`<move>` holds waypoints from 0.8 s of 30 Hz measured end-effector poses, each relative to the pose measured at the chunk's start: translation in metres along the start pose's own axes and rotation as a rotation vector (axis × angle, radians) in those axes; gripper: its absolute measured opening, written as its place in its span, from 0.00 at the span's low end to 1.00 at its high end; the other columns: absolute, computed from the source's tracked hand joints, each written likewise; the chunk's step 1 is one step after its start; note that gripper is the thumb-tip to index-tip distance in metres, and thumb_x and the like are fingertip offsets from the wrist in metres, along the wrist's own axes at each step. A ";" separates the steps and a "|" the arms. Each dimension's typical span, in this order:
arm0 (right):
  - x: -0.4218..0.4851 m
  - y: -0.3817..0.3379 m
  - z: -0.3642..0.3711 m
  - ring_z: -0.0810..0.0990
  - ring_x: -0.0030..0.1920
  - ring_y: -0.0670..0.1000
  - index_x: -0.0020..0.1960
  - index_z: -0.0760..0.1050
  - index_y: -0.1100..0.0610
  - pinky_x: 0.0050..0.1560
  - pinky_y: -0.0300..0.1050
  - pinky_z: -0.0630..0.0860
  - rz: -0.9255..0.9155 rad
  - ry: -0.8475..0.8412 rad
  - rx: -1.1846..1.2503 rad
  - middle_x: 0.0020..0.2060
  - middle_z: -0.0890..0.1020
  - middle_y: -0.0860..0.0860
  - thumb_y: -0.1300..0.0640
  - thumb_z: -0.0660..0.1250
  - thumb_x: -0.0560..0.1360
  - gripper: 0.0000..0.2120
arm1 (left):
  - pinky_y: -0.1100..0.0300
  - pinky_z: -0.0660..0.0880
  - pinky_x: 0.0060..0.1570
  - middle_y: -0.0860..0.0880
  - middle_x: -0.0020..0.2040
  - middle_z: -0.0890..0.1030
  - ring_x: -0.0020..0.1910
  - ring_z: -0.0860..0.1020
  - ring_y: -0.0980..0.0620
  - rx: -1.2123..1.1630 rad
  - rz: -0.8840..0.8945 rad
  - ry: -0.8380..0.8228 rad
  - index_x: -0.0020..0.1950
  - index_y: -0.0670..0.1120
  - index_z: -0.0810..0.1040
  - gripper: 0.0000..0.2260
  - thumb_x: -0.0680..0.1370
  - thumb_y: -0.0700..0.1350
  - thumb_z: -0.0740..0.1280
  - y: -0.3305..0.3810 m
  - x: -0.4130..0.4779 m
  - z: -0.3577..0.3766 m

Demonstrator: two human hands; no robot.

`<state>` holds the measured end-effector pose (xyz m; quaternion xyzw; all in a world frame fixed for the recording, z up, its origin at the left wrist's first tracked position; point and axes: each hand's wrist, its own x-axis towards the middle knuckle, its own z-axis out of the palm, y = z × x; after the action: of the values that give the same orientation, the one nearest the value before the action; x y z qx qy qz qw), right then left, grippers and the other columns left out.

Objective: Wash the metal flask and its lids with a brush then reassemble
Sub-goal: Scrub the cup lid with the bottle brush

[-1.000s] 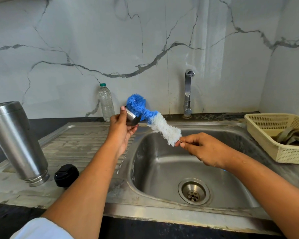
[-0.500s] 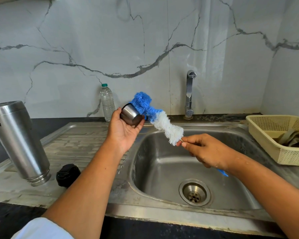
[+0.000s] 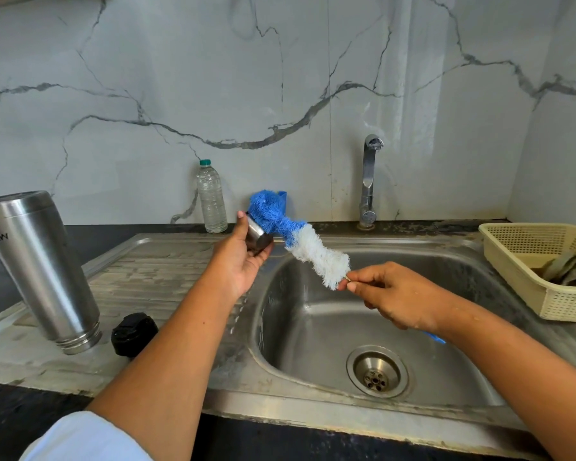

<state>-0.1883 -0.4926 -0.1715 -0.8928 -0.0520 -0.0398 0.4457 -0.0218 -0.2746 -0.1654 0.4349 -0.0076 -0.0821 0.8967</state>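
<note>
My left hand (image 3: pixel 238 261) holds a small metal cup lid (image 3: pixel 257 235) above the sink's left rim. The blue end of a blue-and-white bottle brush (image 3: pixel 300 241) presses against the lid's mouth. My right hand (image 3: pixel 396 294) pinches the brush's wire stem just below the white bristles, over the basin; the blue handle tip (image 3: pixel 435 337) pokes out under my wrist. The metal flask (image 3: pixel 40 271) stands upside down and tilted on the draining board at left. A black inner lid (image 3: pixel 134 334) lies beside its mouth.
The steel sink basin (image 3: pixel 313 327) with its drain (image 3: pixel 376 371) lies below my hands. A tap (image 3: pixel 369 181) stands at the back, shut off. A clear water bottle (image 3: pixel 211 197) stands by the wall. A cream basket (image 3: pixel 519 261) with a cloth sits at right.
My left hand has turned the metal lid against the brush head, showing its side, then tilting it back. The brush has shifted slightly. The flask and black lid have not moved.
</note>
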 end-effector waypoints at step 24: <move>0.002 0.000 0.000 0.68 0.23 0.39 0.57 0.83 0.45 0.28 0.27 0.64 0.007 0.050 -0.046 0.26 0.75 0.41 0.53 0.63 0.84 0.10 | 0.46 0.78 0.64 0.37 0.62 0.82 0.61 0.83 0.43 0.036 0.000 -0.018 0.60 0.40 0.77 0.14 0.82 0.50 0.68 0.003 0.000 0.000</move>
<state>-0.1861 -0.4926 -0.1712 -0.9017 -0.0368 -0.0616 0.4263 -0.0211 -0.2728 -0.1625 0.4503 -0.0172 -0.0857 0.8886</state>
